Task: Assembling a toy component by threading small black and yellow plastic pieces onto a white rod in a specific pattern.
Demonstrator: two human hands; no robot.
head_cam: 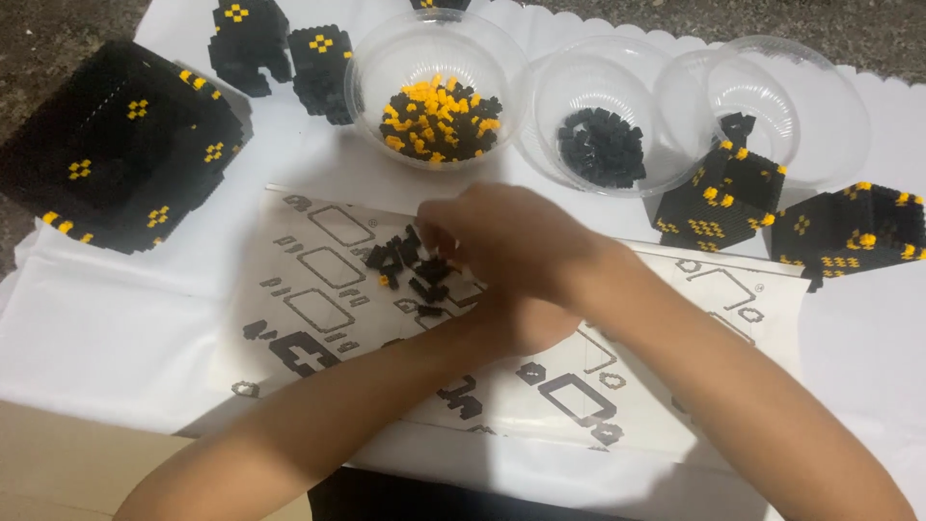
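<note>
The left hand is lying under the right hand, its grip hidden, while the right hand's curled fingers are pinching at a loose pile of small black bricks. The pile is sitting at the fingertips on the instruction sheet, spreading in no clear direction. Beyond, three clear bowls are standing: a mixed-brick bowl, a black-brick bowl, an empty bowl.

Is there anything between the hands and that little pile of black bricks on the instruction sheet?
Nothing visible does. The right hand reaches across with its fingertips at the pile of loose bricks on the instruction sheet. The left hand lies mostly hidden beneath the right one, beside the pile.
</note>
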